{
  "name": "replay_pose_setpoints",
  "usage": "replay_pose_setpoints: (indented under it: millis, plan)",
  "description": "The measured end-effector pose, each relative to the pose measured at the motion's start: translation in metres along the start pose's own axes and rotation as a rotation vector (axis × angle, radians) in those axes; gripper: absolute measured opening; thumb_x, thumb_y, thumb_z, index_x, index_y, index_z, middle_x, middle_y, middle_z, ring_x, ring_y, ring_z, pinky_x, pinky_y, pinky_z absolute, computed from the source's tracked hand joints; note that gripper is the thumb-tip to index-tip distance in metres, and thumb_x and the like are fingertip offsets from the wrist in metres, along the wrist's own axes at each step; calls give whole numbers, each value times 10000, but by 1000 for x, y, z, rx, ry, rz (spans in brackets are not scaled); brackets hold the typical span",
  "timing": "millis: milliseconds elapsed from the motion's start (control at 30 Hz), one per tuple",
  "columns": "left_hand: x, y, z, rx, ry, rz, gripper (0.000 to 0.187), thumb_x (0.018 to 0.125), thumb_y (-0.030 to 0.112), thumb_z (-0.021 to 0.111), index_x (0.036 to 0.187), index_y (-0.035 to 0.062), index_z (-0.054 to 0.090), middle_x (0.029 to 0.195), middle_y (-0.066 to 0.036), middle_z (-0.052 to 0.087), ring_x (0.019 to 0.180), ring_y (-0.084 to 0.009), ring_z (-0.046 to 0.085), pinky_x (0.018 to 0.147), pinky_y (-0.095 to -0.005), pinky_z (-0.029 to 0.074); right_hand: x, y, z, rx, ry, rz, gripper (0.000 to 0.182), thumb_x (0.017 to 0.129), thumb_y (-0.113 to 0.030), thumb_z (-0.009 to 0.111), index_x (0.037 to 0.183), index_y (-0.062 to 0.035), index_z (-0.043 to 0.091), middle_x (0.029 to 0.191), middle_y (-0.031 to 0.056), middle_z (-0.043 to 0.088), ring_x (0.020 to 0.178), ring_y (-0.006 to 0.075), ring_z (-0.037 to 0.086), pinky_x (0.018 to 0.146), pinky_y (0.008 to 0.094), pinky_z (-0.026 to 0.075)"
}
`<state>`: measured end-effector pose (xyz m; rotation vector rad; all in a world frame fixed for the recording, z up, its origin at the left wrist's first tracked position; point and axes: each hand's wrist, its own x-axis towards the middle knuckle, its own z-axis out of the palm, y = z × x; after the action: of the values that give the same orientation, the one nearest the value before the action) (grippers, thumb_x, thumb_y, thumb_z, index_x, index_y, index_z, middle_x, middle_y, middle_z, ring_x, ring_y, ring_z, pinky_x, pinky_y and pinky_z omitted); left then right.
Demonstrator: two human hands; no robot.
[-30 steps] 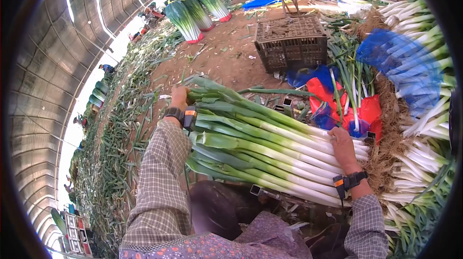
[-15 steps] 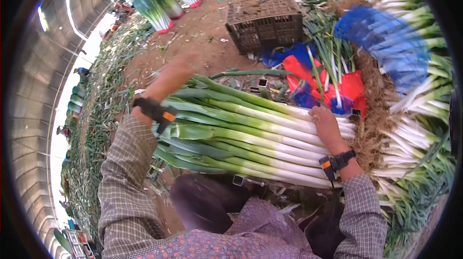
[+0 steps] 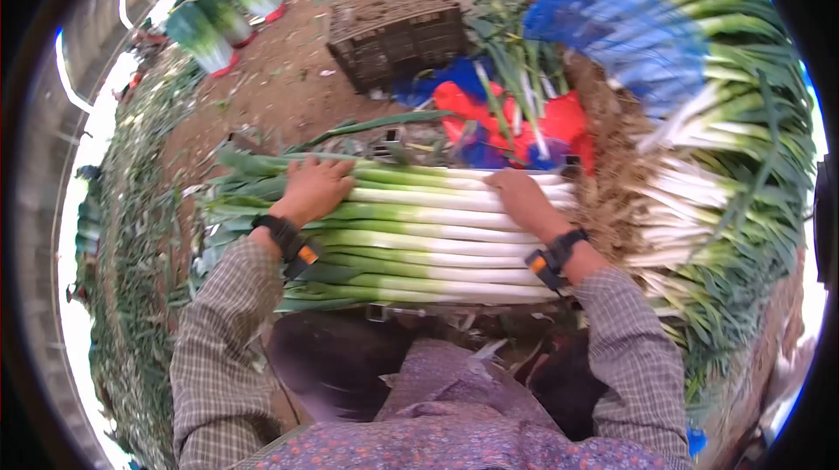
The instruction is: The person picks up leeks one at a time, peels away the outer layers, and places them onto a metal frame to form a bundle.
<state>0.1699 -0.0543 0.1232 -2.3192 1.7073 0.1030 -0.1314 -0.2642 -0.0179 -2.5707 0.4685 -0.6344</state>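
Observation:
A layer of leeks (image 3: 437,234) lies side by side in front of me, green leaves to the left and white stalks to the right. My left hand (image 3: 315,190) rests on the green part near the far edge, fingers laid out over the leaves. On the white stalks, my right hand (image 3: 524,201) curls its fingers over the farthest leek; its fingertips are partly hidden. Brown roots (image 3: 607,199) fringe the right end of the layer. Part of a metal frame (image 3: 377,313) shows under the near edge.
More leeks (image 3: 743,173) are heaped along the right, with a blue mesh (image 3: 620,37) over some. Beyond the layer are a red bag (image 3: 568,125) and a dark plastic crate (image 3: 398,33). Upright leek bundles (image 3: 201,37) stand at the back left. Leaf scraps (image 3: 144,234) litter the left ground.
My left hand has come down from above the leaf ends onto the leeks. My right hand remains at the far white stalks. The whole view has shifted, with the scene moving left.

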Motion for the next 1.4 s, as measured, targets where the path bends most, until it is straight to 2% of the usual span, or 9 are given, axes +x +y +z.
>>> replay_pose_setpoints:
  millis: [133,200,267,400,533,867,1000,1133,1400]
  plan:
    - [-6,-26,33,62,173,263,263,877,233,570,1114,135,627,1285,-75,560,1223,-303,504,993,-644,359,0,7,-31,364,60,-44,287,821,-73,559,1088,-21,651,1047,187,665,1045,362,613,908,452,478]
    - [0,-32,43,-84,198,176,209,846,186,561,1025,125,649,1333,-66,549,1230,-304,500,1010,-637,340,-7,-8,-112,422,-124,214,327,839,-123,600,1159,-64,636,1056,150,687,1023,304,639,916,392,487]
    - [-5,-14,24,156,113,131,314,900,218,472,1163,118,611,1353,-64,542,1267,-283,470,1048,-557,310,-42,19,-183,533,-118,253,324,872,-232,631,1160,-86,650,1021,111,703,962,247,653,864,368,505]
    - [-1,-20,30,62,65,-61,427,990,320,378,1354,152,525,1337,-77,546,1269,-273,452,1097,-449,252,-190,9,-373,363,220,702,379,961,-282,545,1289,-94,581,1132,86,661,1015,192,646,890,333,539]
    - [-1,-23,28,44,33,-54,444,1008,331,364,1399,167,498,1391,-73,520,1324,-269,410,1139,-448,193,-367,39,-436,132,682,1111,375,981,-289,522,1314,-123,566,1126,63,660,979,171,635,843,315,529]
    - [7,-42,23,40,-52,-13,517,1026,393,385,1395,51,504,1404,-179,515,1303,-319,469,1080,-416,354,-473,202,-142,388,621,1418,352,911,-165,604,1257,-105,600,984,132,680,717,181,659,628,312,545]
    - [4,-4,0,8,-75,-28,574,1024,452,421,1409,32,485,1429,-183,497,1271,-338,497,1053,-410,393,-426,230,-101,437,610,1616,497,928,-326,592,1355,-91,496,865,116,663,661,190,638,561,308,522]
    - [8,-25,8,-98,-33,56,555,1012,433,479,1395,33,503,1391,-189,528,1232,-317,518,1035,-419,412,-427,247,-74,-17,622,1640,421,909,-382,551,1185,-66,586,927,227,688,810,408,663,744,475,516]
    - [4,-40,16,-41,-21,34,533,1019,406,487,1387,21,501,1401,-201,510,1237,-330,501,1037,-453,415,-531,170,-38,-74,780,1832,234,787,-258,673,955,-98,652,855,192,689,830,395,655,760,468,505]
